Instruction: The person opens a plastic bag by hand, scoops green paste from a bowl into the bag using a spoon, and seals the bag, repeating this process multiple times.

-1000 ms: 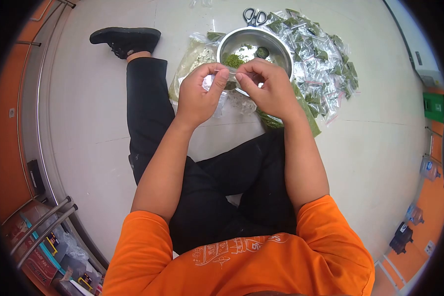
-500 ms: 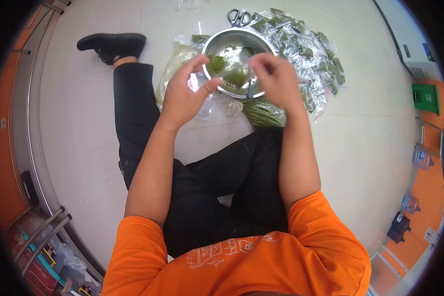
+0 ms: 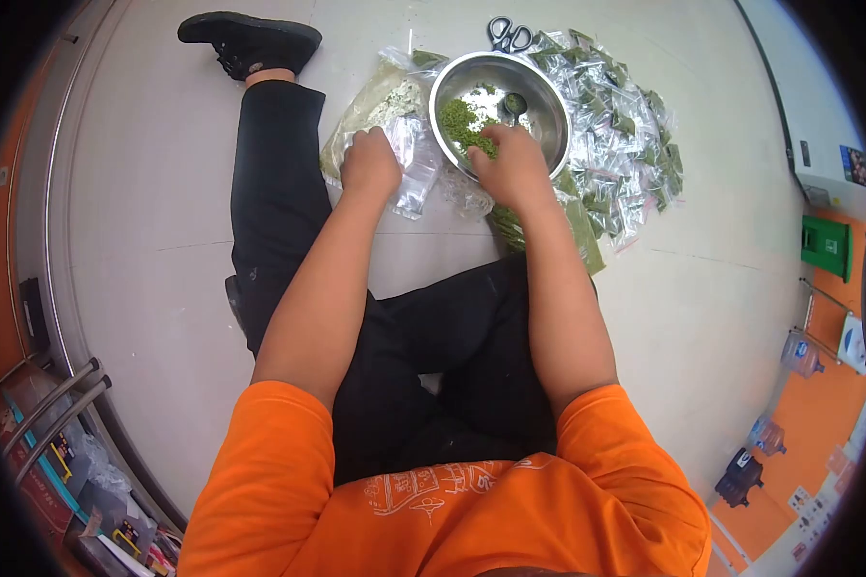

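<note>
A steel bowl [image 3: 554, 94] holds a heap of chopped green bits [image 3: 459, 120] and a dark spoon [image 3: 516, 106]. Over the bowl's near rim reaches my right hand [image 3: 516, 171], its thumb and fingers apart at the edge of the green heap. My left hand [image 3: 371, 165] lies left of the bowl, at a stack of small clear plastic bags [image 3: 416, 163]. Its fingers are curled downward, and whatever they grip is hidden. Behind it lies a larger yellowish clear bag [image 3: 373, 96] with pale contents.
Many small filled zip bags [image 3: 606, 125] are heaped right of the bowl. Black-handled scissors [image 3: 508, 36] lie behind it. A bigger bag of green material [image 3: 577, 226] rests near my bent leg. My outstretched leg [image 3: 277, 183] lies along the left.
My left hand has moved from the bowl's left rim to the clear bags. My right hand has lowered to the green heap. The view has shifted, and the blurred green material has gone from between my hands.
</note>
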### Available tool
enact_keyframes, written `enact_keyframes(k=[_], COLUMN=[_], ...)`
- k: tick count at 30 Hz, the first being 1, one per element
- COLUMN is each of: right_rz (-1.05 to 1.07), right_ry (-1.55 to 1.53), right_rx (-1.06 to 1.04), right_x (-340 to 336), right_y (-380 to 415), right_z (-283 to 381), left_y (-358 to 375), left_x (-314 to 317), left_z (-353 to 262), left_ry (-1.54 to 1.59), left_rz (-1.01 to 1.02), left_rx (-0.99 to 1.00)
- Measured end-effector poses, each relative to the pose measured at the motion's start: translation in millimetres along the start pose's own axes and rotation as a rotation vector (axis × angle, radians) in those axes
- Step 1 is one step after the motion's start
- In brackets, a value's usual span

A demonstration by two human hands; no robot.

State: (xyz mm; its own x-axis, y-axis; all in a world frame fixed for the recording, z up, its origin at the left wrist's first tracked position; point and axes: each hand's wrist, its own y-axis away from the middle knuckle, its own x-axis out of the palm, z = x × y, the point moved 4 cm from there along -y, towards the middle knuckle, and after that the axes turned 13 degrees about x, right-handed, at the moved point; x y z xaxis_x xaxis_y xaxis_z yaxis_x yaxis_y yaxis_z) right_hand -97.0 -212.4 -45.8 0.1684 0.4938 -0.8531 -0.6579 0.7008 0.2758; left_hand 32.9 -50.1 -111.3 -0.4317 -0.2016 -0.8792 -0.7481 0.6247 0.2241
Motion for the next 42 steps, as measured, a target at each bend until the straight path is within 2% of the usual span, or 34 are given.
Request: enact_keyframes(k=[2,8,11,12,15,16,18,21,22,24,25,26,27,29,30,33,35,36,37,39,42], right_rz=[0.013,-0.168,-0.315,-0.359,-0.419,-0.425,-0.442,-0.168,-0.224,-0.282,-0.306,-0.224,-0.003,0.255,0.315,0.417,0.468,0.506,0.457,0.37,0.067], right_ry=[-0.009,-0.161,-0.167,-0.117,0.287,0.383,0.581,0.641,0.609,0.131,-0.11,-0.272,-0.548,-0.856,-0.902,-1.046,-1.246,-1.277,-1.187,-1.005,-0.645], right_rx=[-0.014,-0.104,-0.341,-0.366,-0.366,-0.358,-0.347,-0.294,-0.258,-0.212,-0.181,-0.084,0.007,0.102,0.131,0.205,0.24,0.235,0.203,0.139,-0.089], right_x=[4,-5,4,8,39,48,67,64,53,29,16,-3,-6,-13,-18,-29,-33,-35,-40,-49,-49], right_y=[1,-9,-25,-27,-56,-68,-92,-123,-130,-138,-141,-129,-125,-104,-89,-48,-26,-18,-9,7,10], right_z=[4,8,42,64,111,117,127,139,143,139,134,132,123,110,104,78,61,53,47,41,33], left_y=[-9,-8,-7,-7,0,0,1,1,-1,-3,-4,-3,-1,9,15,15,13,17,18,15,12], left_x=[12,1,-5,-8,-25,-26,-34,-56,-62,-70,-77,-84,-93,-108,-113,-103,-96,-93,-90,-86,-81], left_z=[9,11,5,1,-9,-8,-3,2,5,8,5,1,-6,-21,-30,-38,-45,-48,-49,-51,-50], left_ry=[0.051,0.103,0.054,0.026,0.02,0.055,0.094,0.168,0.202,0.316,0.372,0.426,0.479,0.365,0.308,0.391,0.679,0.804,0.924,0.983,1.038], left_rz=[0.005,0.006,-0.018,-0.038,-0.016,-0.066,-0.039,-0.051,-0.095,-0.207,-0.325,-0.44,-0.555,-0.709,-0.782,-0.667,-0.568,-0.519,-0.469,-0.422,-0.353], left_rx=[0.025,-0.006,0.009,0.026,0.002,0.057,0.052,0.056,0.061,0.07,0.179,0.293,0.412,0.54,0.603,0.696,0.651,0.59,0.525,0.527,0.506])
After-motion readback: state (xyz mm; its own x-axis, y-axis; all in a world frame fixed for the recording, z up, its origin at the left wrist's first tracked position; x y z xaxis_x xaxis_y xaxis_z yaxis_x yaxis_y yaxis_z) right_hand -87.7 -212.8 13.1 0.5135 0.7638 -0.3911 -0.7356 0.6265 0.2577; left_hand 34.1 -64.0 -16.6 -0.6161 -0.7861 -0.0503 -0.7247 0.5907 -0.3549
